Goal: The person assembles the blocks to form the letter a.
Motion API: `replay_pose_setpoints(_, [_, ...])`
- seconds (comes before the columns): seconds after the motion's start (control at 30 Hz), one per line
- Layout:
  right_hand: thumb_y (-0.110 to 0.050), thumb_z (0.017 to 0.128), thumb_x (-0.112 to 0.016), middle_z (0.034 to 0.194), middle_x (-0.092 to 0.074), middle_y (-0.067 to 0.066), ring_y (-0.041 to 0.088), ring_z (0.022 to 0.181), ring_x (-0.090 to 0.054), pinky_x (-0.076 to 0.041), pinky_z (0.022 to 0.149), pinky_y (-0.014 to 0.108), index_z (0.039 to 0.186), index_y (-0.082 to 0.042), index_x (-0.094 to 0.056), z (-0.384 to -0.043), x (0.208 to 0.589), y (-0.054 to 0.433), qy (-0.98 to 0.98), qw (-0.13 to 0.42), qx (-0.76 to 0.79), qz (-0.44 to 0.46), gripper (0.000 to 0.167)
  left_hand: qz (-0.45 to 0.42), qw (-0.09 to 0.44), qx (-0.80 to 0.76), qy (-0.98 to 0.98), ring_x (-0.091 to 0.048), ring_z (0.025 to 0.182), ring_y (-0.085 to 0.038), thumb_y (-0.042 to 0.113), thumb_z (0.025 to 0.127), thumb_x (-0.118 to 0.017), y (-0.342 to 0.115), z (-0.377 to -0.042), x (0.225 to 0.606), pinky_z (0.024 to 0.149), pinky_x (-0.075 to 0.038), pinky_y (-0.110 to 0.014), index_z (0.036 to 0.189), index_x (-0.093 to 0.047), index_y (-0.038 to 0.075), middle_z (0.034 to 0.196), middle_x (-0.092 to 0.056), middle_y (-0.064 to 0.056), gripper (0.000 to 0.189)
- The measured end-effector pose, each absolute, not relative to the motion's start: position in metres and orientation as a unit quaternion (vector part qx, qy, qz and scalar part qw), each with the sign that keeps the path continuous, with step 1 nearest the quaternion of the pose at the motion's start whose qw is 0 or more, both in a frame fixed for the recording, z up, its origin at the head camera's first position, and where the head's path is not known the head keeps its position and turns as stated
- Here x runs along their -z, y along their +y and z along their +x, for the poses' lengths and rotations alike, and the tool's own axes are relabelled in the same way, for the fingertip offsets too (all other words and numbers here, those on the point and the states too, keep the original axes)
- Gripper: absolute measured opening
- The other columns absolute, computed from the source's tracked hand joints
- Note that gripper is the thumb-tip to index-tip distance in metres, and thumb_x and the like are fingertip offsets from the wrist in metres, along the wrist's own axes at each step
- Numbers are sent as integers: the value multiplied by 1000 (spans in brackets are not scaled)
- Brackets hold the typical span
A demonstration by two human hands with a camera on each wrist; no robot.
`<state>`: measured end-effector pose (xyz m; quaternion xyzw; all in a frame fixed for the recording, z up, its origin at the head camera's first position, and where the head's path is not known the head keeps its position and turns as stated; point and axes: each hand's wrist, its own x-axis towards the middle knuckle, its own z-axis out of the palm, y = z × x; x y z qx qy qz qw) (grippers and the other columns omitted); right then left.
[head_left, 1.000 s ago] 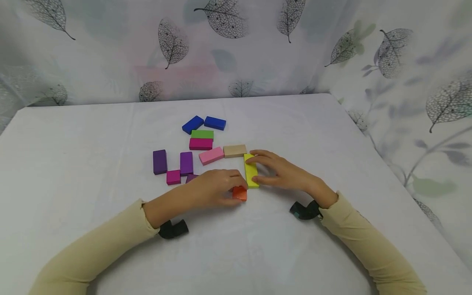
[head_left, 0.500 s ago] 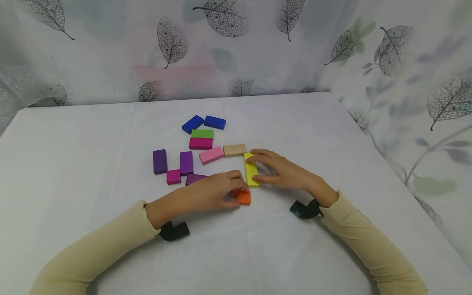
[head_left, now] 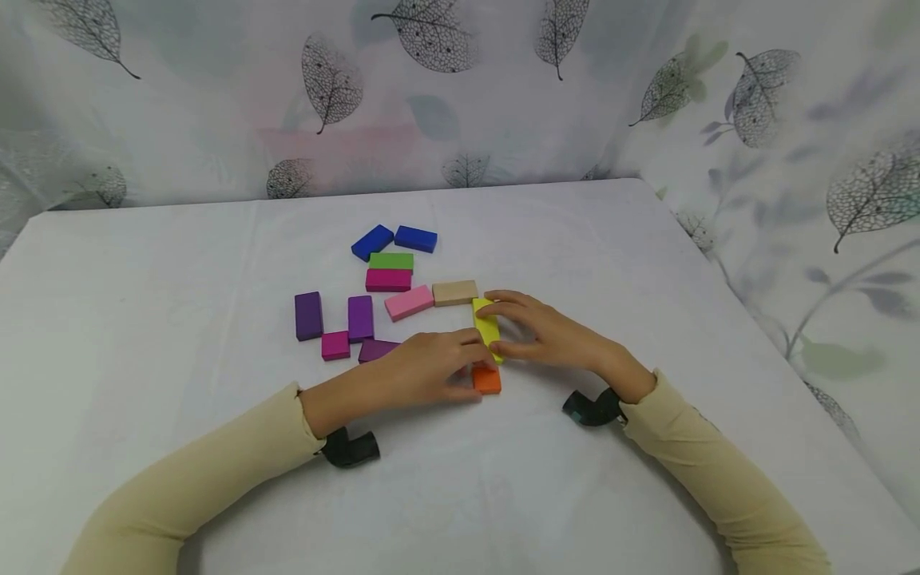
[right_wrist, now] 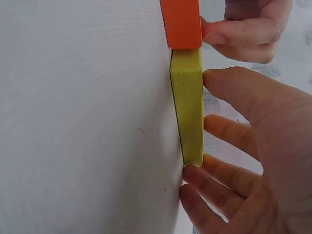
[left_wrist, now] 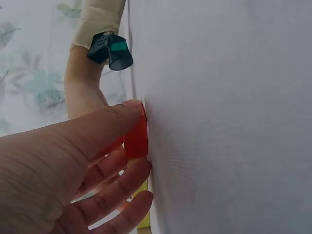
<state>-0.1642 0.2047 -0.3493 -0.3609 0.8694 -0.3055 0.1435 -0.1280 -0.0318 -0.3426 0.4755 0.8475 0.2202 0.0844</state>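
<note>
In the head view, my left hand [head_left: 431,367] pinches an orange block [head_left: 486,381] between thumb and fingers, at the near end of a yellow block [head_left: 485,326]. My right hand [head_left: 549,335] holds that yellow block from the right, thumb near its close end and fingers toward its far end. The right wrist view shows the orange block [right_wrist: 183,24] against the end of the yellow block [right_wrist: 189,112], both lying on the white surface. In the left wrist view, the thumb and fingers grip the orange block [left_wrist: 136,136], and the yellow one is mostly hidden behind fingers.
A tan block [head_left: 455,293] and a pink block [head_left: 409,303] adjoin the yellow one's far end. Further left lie several purple blocks [head_left: 308,315] and a small magenta block [head_left: 335,346]. Magenta, green [head_left: 391,261] and blue blocks [head_left: 415,239] lie behind. Patterned cloth [head_left: 460,104] hangs at the table's back.
My left hand has slid the orange block to the right, along the yellow block's near end. More of a purple block shows beside the left hand. The right hand has stayed in place.
</note>
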Motion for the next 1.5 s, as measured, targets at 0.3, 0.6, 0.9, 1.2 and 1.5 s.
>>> replay_pose_setpoints(0.3, [-16,91,-68,152,-36,16,34,141,-31,-28,112,58,135,-8,-54,-164,350,205,870,140,303,-363,48,487,46,-192,851,-62,98,-14,28,88,-73,-26,-128,343,83,-54,-26,117,-65,12,113,-60,-3,35])
replay_pose_setpoints(0.6, [-16,91,-69,153,-35,15,33,142,-30,-27,112,58,136,-9,-53,-165,350,204,871,146,305,-356,48,478,39,-182,858,-62,98,-16,30,88,-73,-23,-128,344,83,-54,-28,118,-65,13,112,-60,-3,36])
replay_pose_setpoints(0.9, [-18,91,-69,153,-34,14,33,142,-30,-27,111,59,136,-11,-53,-165,349,203,871,148,303,-357,49,477,1,-159,864,-62,104,-15,37,90,-69,-36,-126,339,85,-54,-30,124,-63,16,118,-61,-2,41])
replay_pose_setpoints(1.2, [-23,91,-69,154,-34,13,32,142,-30,-28,112,58,136,-12,-54,-165,348,202,877,164,302,-336,49,467,20,-175,866,-62,107,-15,33,90,-70,-56,-127,338,90,-52,-32,123,-64,15,117,-62,-2,38])
replay_pose_setpoints(1.5, [-26,91,-69,154,-33,11,31,142,-29,-26,112,58,137,-14,-53,-166,347,203,879,170,301,-329,50,444,9,-200,873,-60,103,-14,29,87,-73,-84,-129,334,89,-52,-34,116,-68,17,111,-64,0,32])
